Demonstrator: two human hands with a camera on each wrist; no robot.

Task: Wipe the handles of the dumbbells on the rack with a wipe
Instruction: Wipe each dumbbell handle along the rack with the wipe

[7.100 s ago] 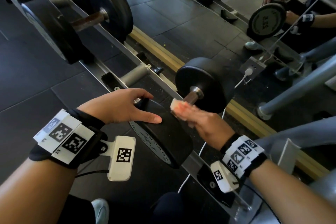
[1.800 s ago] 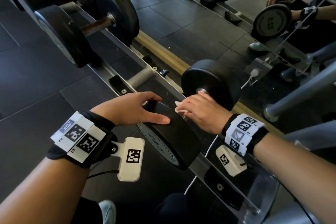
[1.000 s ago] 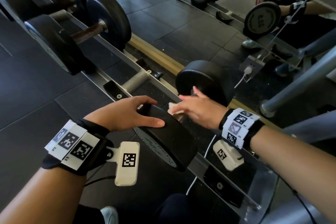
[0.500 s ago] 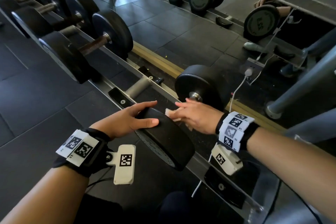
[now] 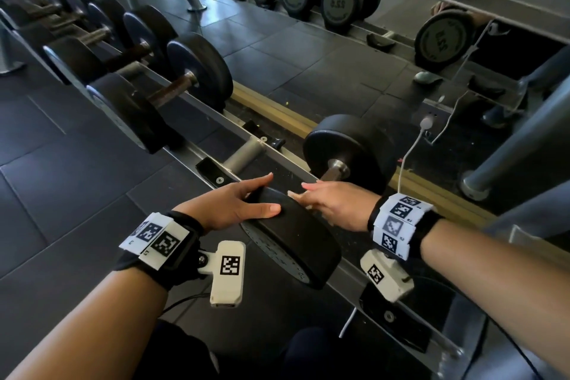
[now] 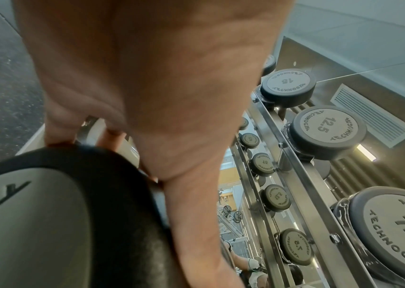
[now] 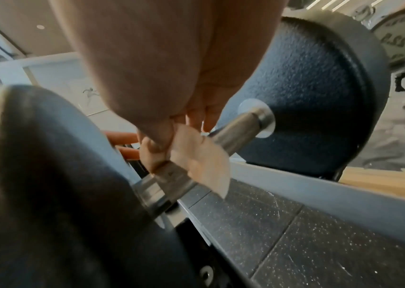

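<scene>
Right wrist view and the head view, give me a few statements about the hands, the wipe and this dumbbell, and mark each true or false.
1. The right hand pinches the wipe against the handle. True.
2. The left hand grips the handle. False: it rests on the near weight head.
3. The dumbbell lies on the rack. True.
4. The wipe covers the far weight head. False: it sits near the handle's near end.
</scene>
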